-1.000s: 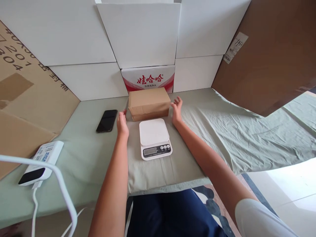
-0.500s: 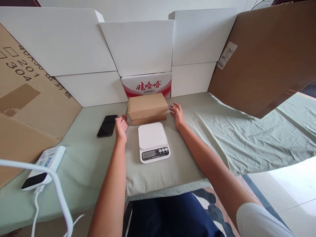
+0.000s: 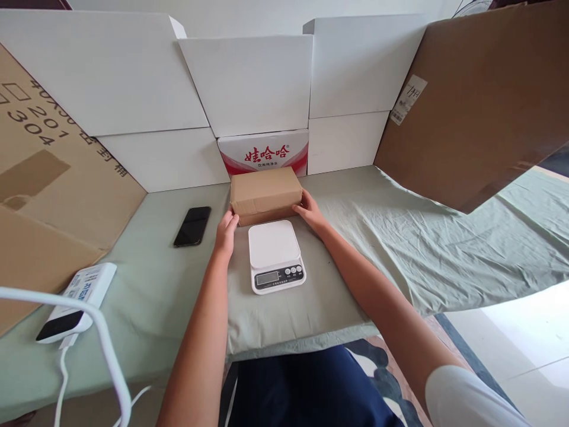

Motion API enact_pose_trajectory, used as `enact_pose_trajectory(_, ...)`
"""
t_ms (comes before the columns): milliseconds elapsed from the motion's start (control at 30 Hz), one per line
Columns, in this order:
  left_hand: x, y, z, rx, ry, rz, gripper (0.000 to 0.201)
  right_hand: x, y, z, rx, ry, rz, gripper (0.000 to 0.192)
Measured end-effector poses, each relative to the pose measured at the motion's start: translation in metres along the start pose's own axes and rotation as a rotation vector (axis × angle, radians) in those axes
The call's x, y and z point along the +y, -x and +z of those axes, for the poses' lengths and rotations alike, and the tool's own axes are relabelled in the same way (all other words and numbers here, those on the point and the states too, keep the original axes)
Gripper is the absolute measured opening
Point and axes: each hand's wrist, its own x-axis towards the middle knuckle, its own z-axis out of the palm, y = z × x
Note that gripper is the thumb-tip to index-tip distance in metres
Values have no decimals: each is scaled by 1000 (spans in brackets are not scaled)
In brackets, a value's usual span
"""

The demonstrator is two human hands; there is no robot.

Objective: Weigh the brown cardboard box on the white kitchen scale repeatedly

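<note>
Left hand (image 3: pixel 227 230) pressed flat against left end of brown parcel (image 3: pixel 265 191), fingers open, not wrapped. Right hand (image 3: pixel 310 212) likewise against right end, near lower front corner. Parcel sealed, contents not visible; sits on green cloth (image 3: pixel 400 237) between both hands, just behind white kitchen scale (image 3: pixel 275 256). Scale platform bare. Black phone (image 3: pixel 192 226) lies left of left hand. White boxes (image 3: pixel 249 83) and red-printed carton (image 3: pixel 264 152) stacked behind parcel.
</note>
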Motion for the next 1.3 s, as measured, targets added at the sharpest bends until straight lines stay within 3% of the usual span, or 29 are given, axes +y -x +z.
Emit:
enact_pose_trajectory(200,1,2,-2,32,18,-12,63,2,1,1,16,44,-44,85)
enact_pose_trajectory(400,26,17,7,79,37,105,58,-15,19,12,85,95,-148,85)
enact_pose_trajectory(567,43,67,0,117,71,125,63,-32,54,21,124,191,-229,79)
enact_pose_trajectory(700,42,117,-11,133,14,79,72,-43,96,23,90,227,-232,75)
enact_pose_trajectory(800,39,139,-14,86,-49,54,81,-53,122,23,86,221,-190,72)
enact_pose_trajectory(933,40,143,-12,67,-81,21,83,-62,136,25,93,209,-153,65)
enact_pose_trajectory(1300,47,140,-10,83,0,16,79,-63,132,25,106,214,-146,65)
